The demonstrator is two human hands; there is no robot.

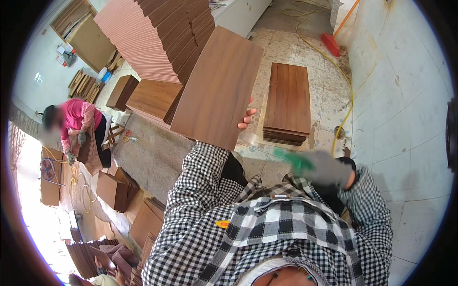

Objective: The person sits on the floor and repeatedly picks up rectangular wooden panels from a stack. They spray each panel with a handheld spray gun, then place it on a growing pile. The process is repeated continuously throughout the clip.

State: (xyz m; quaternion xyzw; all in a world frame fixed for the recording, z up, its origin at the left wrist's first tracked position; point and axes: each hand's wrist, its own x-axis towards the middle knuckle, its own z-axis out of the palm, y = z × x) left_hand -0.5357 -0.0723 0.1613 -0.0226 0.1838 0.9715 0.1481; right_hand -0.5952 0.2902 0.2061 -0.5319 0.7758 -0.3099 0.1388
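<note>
A brown wood-grain board (pixel 219 86) is held up and tilted in front of me. My left hand (pixel 246 117) grips it from beneath; only bare fingertips show, curled round its right edge, while the rest of the hand is hidden behind the board. On the right, my right hand (pixel 330 170) wears a grey glove and is closed round a green tool (pixel 298 161), smeared by motion, so its kind is unclear. The tool is apart from the board. Beyond it, a low stack of similar boards (pixel 288 95) lies on the floor.
Tall stacks of boards (pixel 162 38) rise at the far left, with a shorter stack (pixel 155 97) beside them. A yellow hose (pixel 350 95) runs along the right wall, near a red broom (pixel 330 44). At left a person in pink (pixel 81 119) handles a board; another person works lower left.
</note>
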